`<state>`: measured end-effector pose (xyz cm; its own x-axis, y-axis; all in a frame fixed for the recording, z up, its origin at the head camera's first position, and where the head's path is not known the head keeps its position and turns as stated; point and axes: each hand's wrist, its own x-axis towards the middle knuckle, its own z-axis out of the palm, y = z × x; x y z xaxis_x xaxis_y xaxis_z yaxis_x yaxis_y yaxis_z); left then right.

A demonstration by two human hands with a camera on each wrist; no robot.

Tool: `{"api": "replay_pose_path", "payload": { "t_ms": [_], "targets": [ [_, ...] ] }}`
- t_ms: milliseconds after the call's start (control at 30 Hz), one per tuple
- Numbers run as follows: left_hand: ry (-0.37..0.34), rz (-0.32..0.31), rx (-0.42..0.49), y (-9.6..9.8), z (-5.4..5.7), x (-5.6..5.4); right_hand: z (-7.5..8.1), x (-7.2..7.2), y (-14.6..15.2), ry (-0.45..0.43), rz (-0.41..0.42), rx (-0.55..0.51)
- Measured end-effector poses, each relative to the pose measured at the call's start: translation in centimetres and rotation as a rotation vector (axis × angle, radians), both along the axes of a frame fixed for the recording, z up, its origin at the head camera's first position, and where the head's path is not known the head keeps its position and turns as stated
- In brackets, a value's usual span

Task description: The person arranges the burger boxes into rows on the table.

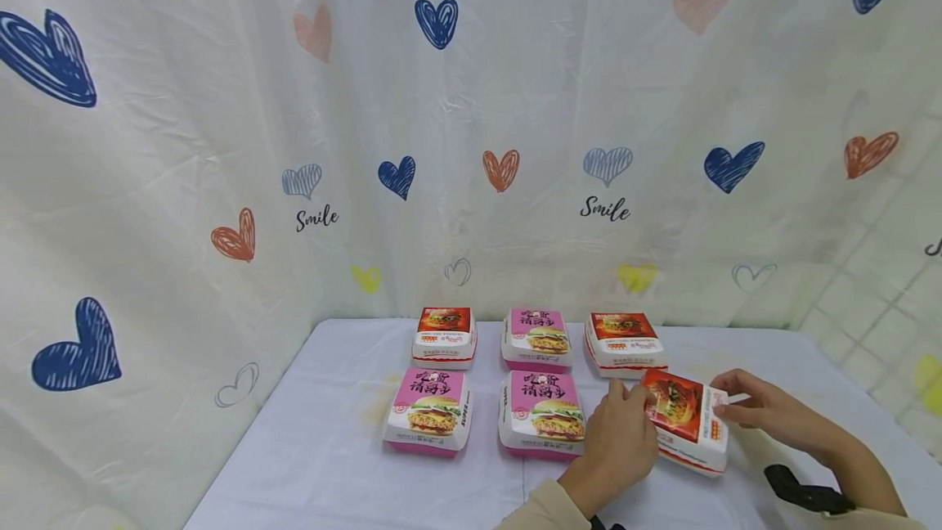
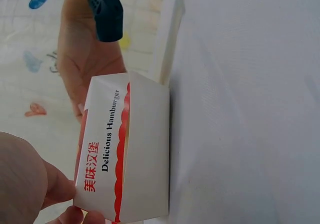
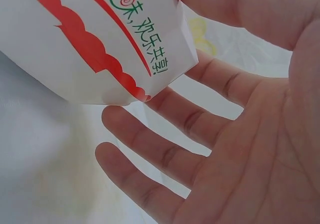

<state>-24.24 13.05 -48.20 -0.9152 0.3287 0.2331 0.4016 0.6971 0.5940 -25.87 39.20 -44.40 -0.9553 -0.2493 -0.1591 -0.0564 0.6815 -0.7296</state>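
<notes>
A red and white hamburger box, closed and turned at an angle, is at the right of the table between both hands. The left hand pinches its left side; in the left wrist view the thumb and fingertips meet at the edge of the box. From the right, the right hand holds the opposite corner. Seen in the right wrist view, the right thumb lies on the near side of the box, index and middle fingers reach behind it, and the other fingers are spread below.
Two more red and white boxes and a pink box form the back row. Two pink boxes stand in front. A white cloth covers the table; a heart-print curtain hangs behind.
</notes>
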Motion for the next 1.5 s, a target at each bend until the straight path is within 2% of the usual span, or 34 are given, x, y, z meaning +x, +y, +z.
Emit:
{"api": "replay_pose_path", "payload": {
  "t_ms": [200,400,800,1033,1267,1500],
  "targets": [
    [-0.025,0.001,0.047,0.0,-0.1,0.0,-0.2,0.0,0.1,-0.005,-0.004,0.009],
    [0.039,0.029,0.064,-0.1,-0.1,0.2,-0.2,0.0,0.1,0.001,-0.003,0.022],
    [0.089,0.07,-0.108,0.2,0.1,0.4,0.0,0.1,-0.1,-0.001,0.013,0.024],
    [0.063,0.102,-0.221,0.5,0.3,0.7,-0.1,0.2,0.0,-0.022,0.041,-0.012],
    [0.061,0.119,-0.296,0.6,0.9,1.0,-0.2,0.4,0.1,-0.017,0.094,-0.039],
    [-0.014,0.108,-0.306,0.4,1.6,0.9,-0.3,0.4,0.0,-0.029,0.09,-0.045]
  ]
}}
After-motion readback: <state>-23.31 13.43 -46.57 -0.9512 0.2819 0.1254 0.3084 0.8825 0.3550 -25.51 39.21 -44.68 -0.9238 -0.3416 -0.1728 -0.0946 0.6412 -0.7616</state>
